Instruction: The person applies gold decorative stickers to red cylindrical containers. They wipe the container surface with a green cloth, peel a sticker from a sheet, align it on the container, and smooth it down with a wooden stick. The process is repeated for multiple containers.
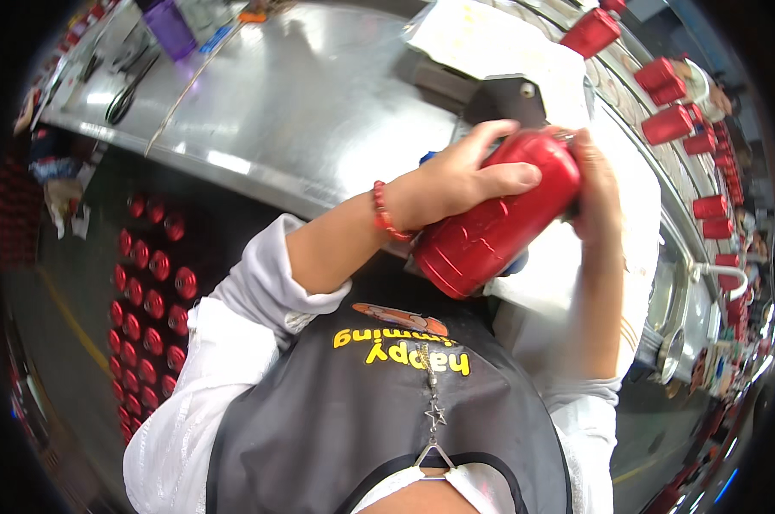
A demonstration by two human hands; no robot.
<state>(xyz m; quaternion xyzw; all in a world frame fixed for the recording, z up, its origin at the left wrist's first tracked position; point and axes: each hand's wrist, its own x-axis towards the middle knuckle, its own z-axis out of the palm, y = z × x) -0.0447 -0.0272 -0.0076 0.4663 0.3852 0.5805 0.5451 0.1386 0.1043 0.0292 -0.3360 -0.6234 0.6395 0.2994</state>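
1. The red bottle (500, 224) is held aslant in front of the person, its broad end toward the dark apron (319, 428) and its narrower shoulder pointing away to the right
2. The left hand (460, 178) is clamped on the bottle's left side, thumb lying over its upper face; the right hand (597, 184) is at the shoulder end and blurred, so how firmly it closes cannot be told
3. The hands are on opposite sides of the bottle, with its red body between them
4. The steel bench (267, 111) has its near edge running from the far left toward the left forearm; a broad stretch of steel opens beyond that forearm
5. Just past the fingers, a dark angular piece (505, 98) and a white sheet (490, 34) crowd the far side
6. Well to the left lie black-handled scissors (120, 103) near the bench edge, a thin cord (182, 94) and a purple container (169, 30)
7. Red vessels (153, 304) stand in rows below that edge
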